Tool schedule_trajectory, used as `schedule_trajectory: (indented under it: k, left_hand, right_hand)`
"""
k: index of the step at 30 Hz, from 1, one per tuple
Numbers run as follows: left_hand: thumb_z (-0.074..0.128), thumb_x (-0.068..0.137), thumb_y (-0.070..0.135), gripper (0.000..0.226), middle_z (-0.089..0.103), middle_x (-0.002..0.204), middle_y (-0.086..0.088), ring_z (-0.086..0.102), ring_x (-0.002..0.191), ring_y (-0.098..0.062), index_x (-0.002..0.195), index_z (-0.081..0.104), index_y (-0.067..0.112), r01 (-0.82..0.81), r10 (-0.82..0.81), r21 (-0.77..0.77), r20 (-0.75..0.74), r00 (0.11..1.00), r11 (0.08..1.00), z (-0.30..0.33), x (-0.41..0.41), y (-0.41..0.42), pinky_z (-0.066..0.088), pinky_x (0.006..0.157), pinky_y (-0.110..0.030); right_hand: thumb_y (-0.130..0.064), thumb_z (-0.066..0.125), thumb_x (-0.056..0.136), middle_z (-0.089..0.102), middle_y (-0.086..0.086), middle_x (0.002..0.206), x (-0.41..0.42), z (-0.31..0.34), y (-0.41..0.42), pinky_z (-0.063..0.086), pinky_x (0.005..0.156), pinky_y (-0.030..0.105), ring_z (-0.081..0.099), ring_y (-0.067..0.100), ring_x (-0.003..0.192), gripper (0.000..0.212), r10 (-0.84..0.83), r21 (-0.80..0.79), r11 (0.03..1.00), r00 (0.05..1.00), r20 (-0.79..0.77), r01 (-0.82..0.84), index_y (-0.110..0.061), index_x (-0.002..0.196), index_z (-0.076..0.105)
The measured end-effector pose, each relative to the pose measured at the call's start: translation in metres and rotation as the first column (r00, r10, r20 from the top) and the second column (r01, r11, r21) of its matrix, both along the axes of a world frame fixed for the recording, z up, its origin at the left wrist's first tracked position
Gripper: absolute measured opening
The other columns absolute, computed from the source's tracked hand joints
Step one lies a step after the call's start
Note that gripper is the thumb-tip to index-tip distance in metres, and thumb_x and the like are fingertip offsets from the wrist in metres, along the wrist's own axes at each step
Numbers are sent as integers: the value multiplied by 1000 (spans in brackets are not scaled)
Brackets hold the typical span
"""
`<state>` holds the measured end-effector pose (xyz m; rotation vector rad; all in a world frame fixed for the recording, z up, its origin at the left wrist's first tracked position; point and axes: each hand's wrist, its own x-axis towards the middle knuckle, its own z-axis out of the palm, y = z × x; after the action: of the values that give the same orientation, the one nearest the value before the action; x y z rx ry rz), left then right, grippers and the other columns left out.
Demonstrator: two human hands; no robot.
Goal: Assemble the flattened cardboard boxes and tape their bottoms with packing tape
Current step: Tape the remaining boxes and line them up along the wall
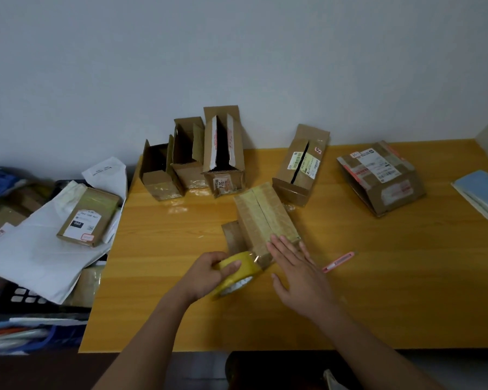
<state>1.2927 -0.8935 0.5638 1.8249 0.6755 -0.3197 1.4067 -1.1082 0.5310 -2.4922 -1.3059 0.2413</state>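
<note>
The cardboard box [265,218] is being pressed flat-fingered against the table [378,291] by the right hand [299,274]. The packing tape roll [237,273], touching the box's near end, is being gripped by the left hand [209,273].

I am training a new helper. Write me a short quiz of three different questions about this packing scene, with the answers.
1. True or false: the left hand holds the roll of yellow tape.
2. What does the right hand do? A) grips the pink cutter B) presses flat on the box being taped C) lifts the blue notebook
3. Fill in: the open boxes by the wall stand in a row of ____.

Key: 1 true; 2 B; 3 three.
</note>
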Motion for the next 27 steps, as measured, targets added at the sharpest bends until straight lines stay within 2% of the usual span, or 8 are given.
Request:
schedule_trajectory:
  k: [3,5,10,13,16,20,23,27]
  left_hand:
    - [56,85,56,42,58,70,-4,54,65,-9,77,65,16,-89,93,-47,80,992,995,6,-8,-7,41,66,-29]
    - [56,86,54,43,52,64,-1,52,59,-12,68,61,14,-109,112,-36,105,988,993,7,-10,-10,41,63,-35]
    - [57,91,53,53,66,97,-21,64,87,-26,103,65,2,-52,39,241,60,997,969,-1,-5,-6,41,64,-28]
    - [50,92,58,59,64,113,-16,61,98,-28,119,62,7,118,-68,470,-121,990,875,-2,-4,-3,45,71,-33]
    - [47,91,64,60,65,114,-8,61,98,-24,126,58,16,180,-72,539,-216,974,823,-4,-3,-2,49,73,-35]
    - [50,96,50,25,50,67,1,45,57,-12,106,52,27,46,-25,385,-60,998,922,-9,-7,-5,36,56,-31]
    - [48,100,32,10,49,74,-5,36,52,-9,100,54,24,-50,40,224,50,998,973,-14,-10,-6,34,54,-26]
    - [49,101,23,12,51,86,-3,34,56,-17,100,59,17,-112,106,82,79,991,990,-12,-6,-3,32,48,-18]
  right_hand:
    - [-41,33,95,13,-11,162,3,0,-3,9,118,39,6,3,149,62,12,-18,1000,999,51,-11,-25,155,22]
    - [-41,31,96,12,-12,162,3,0,-3,9,118,38,5,2,148,61,12,-23,1000,999,46,-11,-26,155,21]
    - [-40,32,96,13,-15,161,6,3,-4,10,120,36,4,-1,148,60,21,-9,1000,1000,17,-21,-28,154,23]
    - [-40,34,96,13,-15,161,7,4,-3,11,120,36,4,-2,147,59,19,1,1000,999,31,-19,-28,154,24]
    - [-45,32,97,17,-15,160,3,4,-1,14,122,38,7,-2,147,58,-11,32,999,1000,-3,11,-28,152,29]
    - [-50,34,99,37,-10,151,-5,13,20,26,119,40,23,2,143,52,-195,131,968,971,-138,213,-23,139,52]
    - [-46,50,97,53,-3,141,-10,18,40,44,107,42,42,12,137,40,-336,146,925,934,-120,352,-18,120,68]
    - [-68,44,88,56,5,139,-15,20,54,53,91,39,49,24,132,64,-444,5,896,895,-41,445,-18,122,63]
